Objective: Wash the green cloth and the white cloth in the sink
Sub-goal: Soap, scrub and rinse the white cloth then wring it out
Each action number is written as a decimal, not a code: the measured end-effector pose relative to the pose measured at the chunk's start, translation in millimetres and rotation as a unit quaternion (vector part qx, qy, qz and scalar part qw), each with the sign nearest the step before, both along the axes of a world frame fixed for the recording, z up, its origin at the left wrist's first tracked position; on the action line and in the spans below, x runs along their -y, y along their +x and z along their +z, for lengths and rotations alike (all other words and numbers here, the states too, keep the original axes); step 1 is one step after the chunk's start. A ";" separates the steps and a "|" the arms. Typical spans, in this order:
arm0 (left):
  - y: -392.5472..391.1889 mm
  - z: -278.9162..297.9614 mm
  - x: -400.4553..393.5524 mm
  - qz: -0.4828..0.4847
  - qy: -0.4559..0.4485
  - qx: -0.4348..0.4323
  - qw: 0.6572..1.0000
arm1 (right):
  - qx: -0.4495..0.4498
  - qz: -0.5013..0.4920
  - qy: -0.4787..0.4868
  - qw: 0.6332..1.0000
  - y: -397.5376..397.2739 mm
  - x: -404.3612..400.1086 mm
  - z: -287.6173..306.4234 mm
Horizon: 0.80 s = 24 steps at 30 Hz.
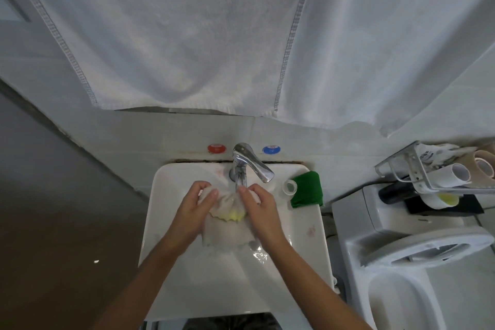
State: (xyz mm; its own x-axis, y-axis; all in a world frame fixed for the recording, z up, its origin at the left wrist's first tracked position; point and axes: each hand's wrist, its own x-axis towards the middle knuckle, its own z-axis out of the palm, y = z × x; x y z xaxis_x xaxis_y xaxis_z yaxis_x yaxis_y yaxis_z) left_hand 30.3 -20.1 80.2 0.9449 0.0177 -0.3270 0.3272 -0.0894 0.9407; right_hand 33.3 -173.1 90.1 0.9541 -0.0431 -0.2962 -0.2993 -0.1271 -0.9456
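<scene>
Fingers of both hands are curled round the white cloth (227, 228), bunching it over the basin of the sink (166, 222). On one side, the left hand (197, 206) grips the cloth's left part, with its fingertips folded over a wad of fabric near the tap (246, 166); on the other, the right hand (261, 206) pinches the right part, its fingers meeting the cloth just under the spout. Water runs from the tap down onto the fabric between the two hands. A patch of yellow (234, 215) shows in the folds of the white cloth; whether it is part of the cloth or something wrapped in it cannot be told. The cloth's lower edge hangs loose toward the basin floor, where a little water glints beside the right wrist. Meanwhile the green cloth (308, 191) lies folded on the sink's right rear corner, apart from the hands, with a small white roll of tape (289, 186) just beside it on the rim. Behind the tap, a red marker (216, 148) and a blue marker (271, 150) sit on the wall. Large white towels (187, 35) hang above the sink. To the right stand a toilet (401, 249) and a wire rack (434, 169) holding rolls.
</scene>
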 end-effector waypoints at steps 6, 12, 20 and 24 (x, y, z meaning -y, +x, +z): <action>-7.2 7.9 55.2 0.233 0.059 0.054 0.969 | -0.062 -0.148 0.083 0.984 7.9 -58.5 -13.2; -5.3 -2.8 53.2 0.270 0.053 0.042 0.961 | -0.082 -0.105 0.066 0.989 6.1 -57.6 -19.7; 7.5 -8.1 30.6 0.279 0.056 0.024 0.958 | -0.071 -0.089 0.098 0.989 -3.7 -76.3 -15.7; -2.5 -0.3 41.4 0.266 0.046 0.021 0.963 | -0.093 -0.135 0.089 0.982 22.2 -73.3 -17.2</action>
